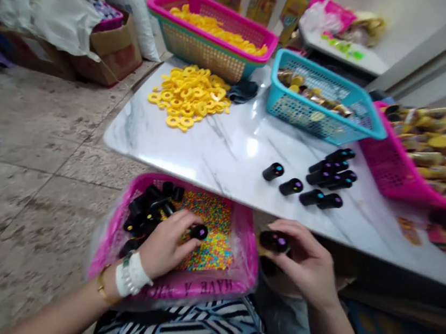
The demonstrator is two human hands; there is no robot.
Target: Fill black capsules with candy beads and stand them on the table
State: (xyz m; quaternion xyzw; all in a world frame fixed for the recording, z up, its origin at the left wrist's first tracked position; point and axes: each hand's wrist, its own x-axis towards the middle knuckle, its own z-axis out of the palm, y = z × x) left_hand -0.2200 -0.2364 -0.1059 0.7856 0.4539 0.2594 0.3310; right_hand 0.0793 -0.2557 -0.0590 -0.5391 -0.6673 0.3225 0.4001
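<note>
My left hand (pixel 171 239) is over a pink basket (pixel 251 246) on my lap, its fingers closed round a small black tube (pixel 199 232) with a purple dot on its end. Beneath that hand, several black tubes (pixel 149 201) lie at the basket's left, beside a bed of tiny multicoloured beads (pixel 211 214). To the right of the basket, below the table edge, my right hand (pixel 312 264) grips a black tube (pixel 273 241), also showing a purple dot. Whether a second one is in that hand I cannot tell. More black tubes (pixel 328 172) stand or lean in a group on the white table (pixel 224 156).
Yellow rings (pixel 191 95) are heaped on the table in front of a pink-and-green basket (pixel 204 51) of yellow pieces. A blue basket (pixel 315 110) and a pink basket (pixel 394 166) with wrapped goods stand to the right. Cardboard boxes (pixel 115 53) sit on the tiled floor at left.
</note>
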